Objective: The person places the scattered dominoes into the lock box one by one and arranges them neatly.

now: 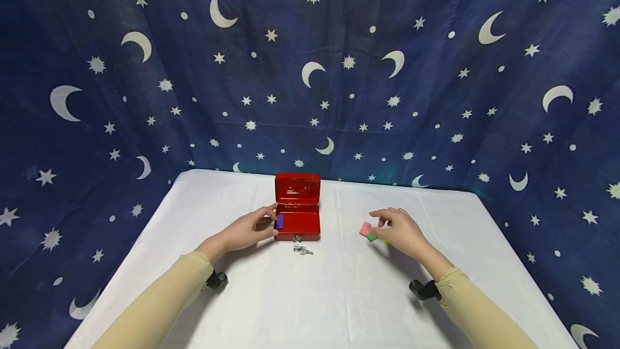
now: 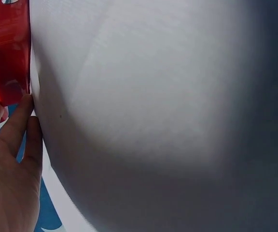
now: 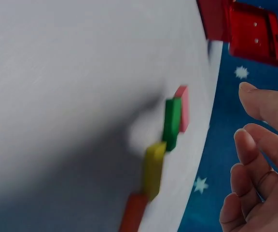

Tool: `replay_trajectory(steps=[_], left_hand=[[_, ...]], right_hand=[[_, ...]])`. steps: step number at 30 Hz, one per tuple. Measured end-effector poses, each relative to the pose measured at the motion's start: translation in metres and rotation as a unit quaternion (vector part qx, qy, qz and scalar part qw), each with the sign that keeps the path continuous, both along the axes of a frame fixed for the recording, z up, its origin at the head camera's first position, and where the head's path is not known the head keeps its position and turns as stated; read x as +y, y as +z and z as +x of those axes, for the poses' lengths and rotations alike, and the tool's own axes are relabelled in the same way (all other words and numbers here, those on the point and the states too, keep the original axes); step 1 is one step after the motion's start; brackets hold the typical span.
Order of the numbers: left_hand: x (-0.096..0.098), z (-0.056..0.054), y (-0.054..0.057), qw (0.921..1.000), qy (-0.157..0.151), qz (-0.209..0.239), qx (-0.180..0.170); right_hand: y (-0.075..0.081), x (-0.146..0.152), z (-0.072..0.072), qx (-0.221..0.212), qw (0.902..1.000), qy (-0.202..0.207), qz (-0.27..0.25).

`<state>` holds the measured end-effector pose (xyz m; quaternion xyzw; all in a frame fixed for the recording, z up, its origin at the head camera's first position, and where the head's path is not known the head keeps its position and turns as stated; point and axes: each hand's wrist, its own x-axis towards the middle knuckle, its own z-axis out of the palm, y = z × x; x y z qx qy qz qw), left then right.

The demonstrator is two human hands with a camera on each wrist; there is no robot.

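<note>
A red metal cash box (image 1: pixel 305 221) stands with its lid (image 1: pixel 297 189) raised. Inside, against the left wall, is a purple block (image 1: pixel 279 222). My left hand (image 1: pixel 247 229) rests against the box's left side, its fingertips touching the red metal in the left wrist view. To the right, my right hand (image 1: pixel 401 233) hovers over a row of small blocks with thumb and fingers apart and nothing between them. In the right wrist view the row runs from a pink block (image 3: pixel 185 108) through a green block (image 3: pixel 172 123) and a yellow block (image 3: pixel 153 170) to an orange-red block (image 3: pixel 133 212).
A silver padlock (image 1: pixel 297 243) hangs at the box front, with keys (image 1: pixel 306 251) beside it on the white tablecloth (image 1: pixel 310 306). Behind the table hangs a dark blue curtain (image 1: pixel 339 101) with moons and stars. Each wrist wears a black camera (image 1: pixel 217 281).
</note>
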<state>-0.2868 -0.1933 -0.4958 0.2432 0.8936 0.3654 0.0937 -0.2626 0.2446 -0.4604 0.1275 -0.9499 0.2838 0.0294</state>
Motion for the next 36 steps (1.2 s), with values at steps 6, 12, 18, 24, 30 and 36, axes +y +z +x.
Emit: replay_trajectory(steps=[6,12,18,24,30,36], left_hand=[[0.0,0.001,0.001,1.0,-0.001,0.002,-0.001],[0.0,0.001,0.001,1.0,0.002,-0.004,0.0],[0.0,0.002,0.0,1.0,0.003,-0.001,0.001],[0.0,0.002,-0.002,0.9999,0.002,0.011,-0.004],[0.0,0.002,-0.003,0.9998,0.004,0.017,-0.001],[0.002,0.002,-0.002,0.9999,0.009,0.009,-0.003]], right_hand=[[-0.007,0.024,0.008,-0.003,0.9997,-0.021,0.007],[-0.017,0.039,0.014,0.003,0.9995,-0.022,0.022],[-0.022,0.051,0.019,0.001,0.9987,-0.034,0.039],[-0.026,0.061,0.027,0.01,0.9969,-0.055,0.055],[-0.031,0.069,0.037,0.017,0.993,-0.096,0.067],[-0.035,0.069,0.043,-0.015,0.9859,-0.149,0.075]])
